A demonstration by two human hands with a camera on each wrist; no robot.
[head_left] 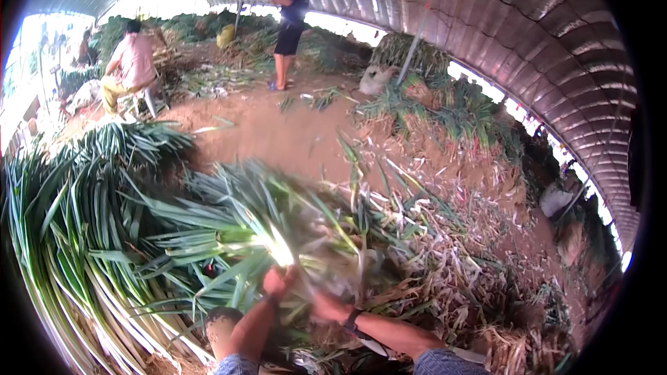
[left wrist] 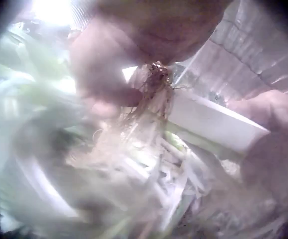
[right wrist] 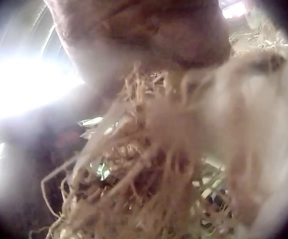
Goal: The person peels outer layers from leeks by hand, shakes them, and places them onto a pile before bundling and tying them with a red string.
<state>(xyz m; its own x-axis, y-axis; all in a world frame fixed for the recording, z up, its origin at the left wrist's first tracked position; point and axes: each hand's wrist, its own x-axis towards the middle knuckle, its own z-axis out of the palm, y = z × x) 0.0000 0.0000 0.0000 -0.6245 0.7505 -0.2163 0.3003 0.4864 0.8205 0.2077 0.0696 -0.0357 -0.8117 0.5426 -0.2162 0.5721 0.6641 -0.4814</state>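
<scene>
In the head view my left hand point(head_left: 279, 281) grips leeks point(head_left: 278, 246) near their root end, pale stems and green leaves fanning up and left. Close on its right, my right hand point(head_left: 330, 305) is blurred by motion. From the left wrist, curled fingers of the left hand point(left wrist: 129, 45) hold a rooty end point(left wrist: 156, 84); a smooth white strip point(left wrist: 213, 119), stem or something else, spans to the right hand point(left wrist: 273, 134). Stringy roots point(right wrist: 149, 169) hang beneath the right hand point(right wrist: 144, 35) in the right wrist view, its fingertips hidden.
Long leeks point(head_left: 90, 236) are heaped on the left. Peeled leaves and scraps point(head_left: 445, 271) cover the ground at right. Beyond the bare soil point(head_left: 257, 132), one person point(head_left: 132, 62) sits and another point(head_left: 290, 21) stands, with more leek piles point(head_left: 445, 107) behind.
</scene>
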